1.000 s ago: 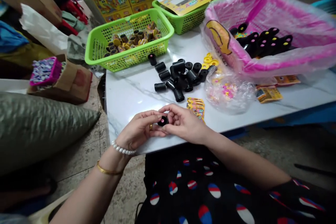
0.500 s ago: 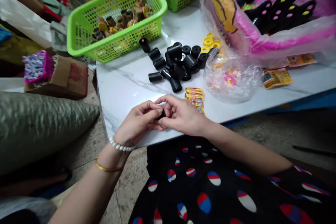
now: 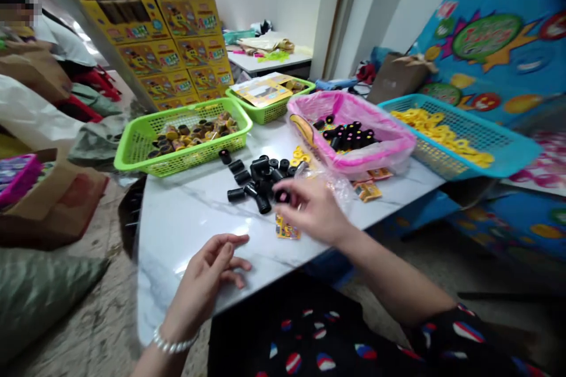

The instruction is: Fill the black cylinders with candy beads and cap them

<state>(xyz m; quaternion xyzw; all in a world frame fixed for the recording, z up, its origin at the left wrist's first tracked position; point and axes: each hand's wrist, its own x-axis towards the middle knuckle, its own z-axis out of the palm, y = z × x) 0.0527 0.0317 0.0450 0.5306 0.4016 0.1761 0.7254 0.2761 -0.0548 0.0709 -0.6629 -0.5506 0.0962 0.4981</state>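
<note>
My right hand [image 3: 312, 207] is raised over the white marble table [image 3: 186, 218], blurred by motion, its fingertips pinched on a small black cylinder [image 3: 282, 195]. It hovers just right of a heap of several black cylinders [image 3: 256, 175]. My left hand [image 3: 207, 274] rests near the table's front edge, fingers loosely curled, holding nothing. A small stack of yellow stickers [image 3: 287, 228] lies under my right hand. A clear plastic bag [image 3: 336, 185] sits behind that hand.
A green basket [image 3: 145, 156] of wrapped cylinders stands at the back left, a second green basket [image 3: 269, 107] behind it. A pink bag-lined basket [image 3: 384, 144] holds black cylinders; a blue basket [image 3: 499, 159] holds yellow rings. Yellow boxes are stacked behind. Another person sits far left.
My hands have parted. The right hand has lifted away toward the black heap with the cylinder, and the left has let go and stayed low. The view has tilted up.
</note>
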